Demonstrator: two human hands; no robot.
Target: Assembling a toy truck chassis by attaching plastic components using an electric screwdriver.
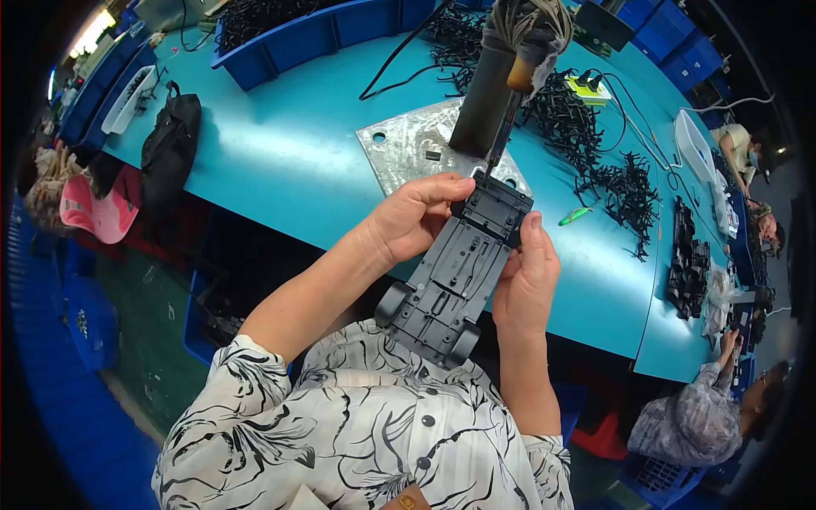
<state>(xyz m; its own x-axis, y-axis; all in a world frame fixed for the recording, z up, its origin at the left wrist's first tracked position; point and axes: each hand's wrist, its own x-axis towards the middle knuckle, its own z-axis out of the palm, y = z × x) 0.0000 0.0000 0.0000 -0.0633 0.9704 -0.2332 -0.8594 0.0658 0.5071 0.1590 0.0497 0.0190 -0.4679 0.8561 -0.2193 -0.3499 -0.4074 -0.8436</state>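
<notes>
Between my two hands is a black plastic toy car chassis (457, 270), tilted, its underside facing up. Two wheels show at its near end. My left hand (410, 218) grips the far left corner, thumb on top. On the right edge, my right hand (529, 274) closes round the side with its thumb up. A slim rod-shaped tool with an amber handle (521, 75) points down from a metal post (481, 102). Its tip meets the far end of the chassis or hangs just over it; I cannot tell which.
The post stands on a metal plate (399, 144) on the turquoise table (280, 170). Heaps of small black parts (568, 127) lie behind and right, near a green power strip (588, 88). A blue bin (327, 38) sits at the back, a black bag (172, 136) at left. Co-workers sit along the right.
</notes>
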